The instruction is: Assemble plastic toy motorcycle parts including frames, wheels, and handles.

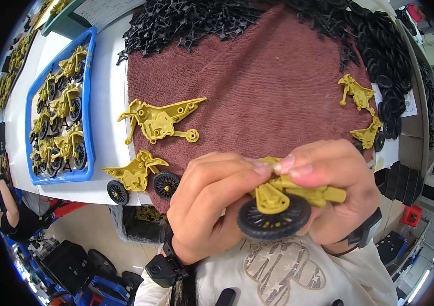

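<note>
A yellow toy motorcycle is held up close in front of my chest, between both hands. My left hand grips it from the left, its fingertips at the top. My right hand closes round the other side, thumb and fingers pressing near the left fingertips. A black spoked wheel sits in the fork at the near end; fingers hide much of the body. Left of my hands lie a yellow motorcycle body half without wheels and a yellow motorcycle with two black wheels.
Beneath is a dark red towel. Black small parts are heaped at its far edge, black tyres at far right. Two yellow motorcycle pieces lie right. A blue tray of motorcycles stands left; another person's arm shows beyond.
</note>
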`<state>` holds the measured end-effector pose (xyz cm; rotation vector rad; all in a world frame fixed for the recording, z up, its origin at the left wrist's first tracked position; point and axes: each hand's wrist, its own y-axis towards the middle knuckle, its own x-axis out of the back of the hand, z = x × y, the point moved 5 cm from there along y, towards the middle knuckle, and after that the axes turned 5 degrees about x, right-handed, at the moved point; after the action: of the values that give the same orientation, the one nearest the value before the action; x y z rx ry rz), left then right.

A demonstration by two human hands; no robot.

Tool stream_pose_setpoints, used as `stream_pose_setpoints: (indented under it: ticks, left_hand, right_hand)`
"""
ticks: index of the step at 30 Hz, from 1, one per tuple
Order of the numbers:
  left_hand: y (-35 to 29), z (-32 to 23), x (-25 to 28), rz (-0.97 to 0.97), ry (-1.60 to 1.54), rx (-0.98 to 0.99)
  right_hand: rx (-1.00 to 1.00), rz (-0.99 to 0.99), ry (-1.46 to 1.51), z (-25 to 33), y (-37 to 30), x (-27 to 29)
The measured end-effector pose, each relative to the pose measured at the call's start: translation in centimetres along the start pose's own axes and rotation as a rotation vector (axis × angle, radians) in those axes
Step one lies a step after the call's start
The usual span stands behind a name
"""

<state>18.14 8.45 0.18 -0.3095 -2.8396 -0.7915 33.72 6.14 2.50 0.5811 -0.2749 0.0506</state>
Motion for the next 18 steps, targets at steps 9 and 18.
stream_pose_setpoints:
  ticks: [9,18]
  left_hand:
    - [0.8,-0.1,1.3,0.153,-0.056,0.144]
    - [2.2,0.3,9.7,-0.031,-0.196,0.297]
  right_hand:
    - [-0.082,-0.067,0.003,1.1,1.2,-0.4]
    - [-0.164,-0.167,-0.086,0.2,0.7,-0.7]
